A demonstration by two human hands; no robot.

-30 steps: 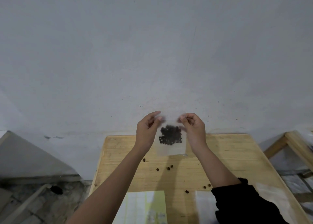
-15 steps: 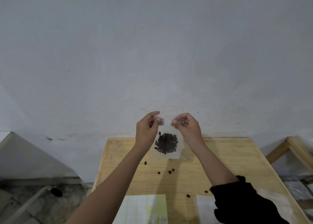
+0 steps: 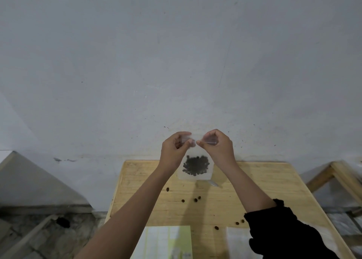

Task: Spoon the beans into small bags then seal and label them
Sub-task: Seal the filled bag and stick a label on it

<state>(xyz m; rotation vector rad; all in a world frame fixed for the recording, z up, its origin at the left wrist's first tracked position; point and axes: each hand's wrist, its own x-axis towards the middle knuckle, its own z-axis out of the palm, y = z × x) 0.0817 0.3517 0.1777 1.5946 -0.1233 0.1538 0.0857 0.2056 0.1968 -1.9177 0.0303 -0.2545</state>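
Aloft over the far end of a wooden table (image 3: 254,180), a small clear bag (image 3: 195,153) hangs mouth-up between a person's two hands, its dark beans (image 3: 195,165) settled in a clump in the lower half. The left hand (image 3: 174,151) pinches the top edge near its left corner. The right hand (image 3: 217,147) is clamped on the closing strip toward the right, thumb and forefinger on the plastic. The two sets of fingertips almost meet at the middle.

The step in hand looks to be the sealing. Whether any stretch of the strip is already pressed together cannot be told from this view. To do it well, the bag is best held upright so the beans sit clear of the strip, since one caught in the track would leave a gap. One hand should anchor a corner while the other runs a firm pinch along the whole width, followed by a light tug to test the join. Thin film crumples if squeezed hard, so pressure belongs on the strip alone.

Loose beans (image 3: 195,199) lie scattered on the table below. A pale green-and-white sheet (image 3: 166,241), possibly labels, sits at the near edge.
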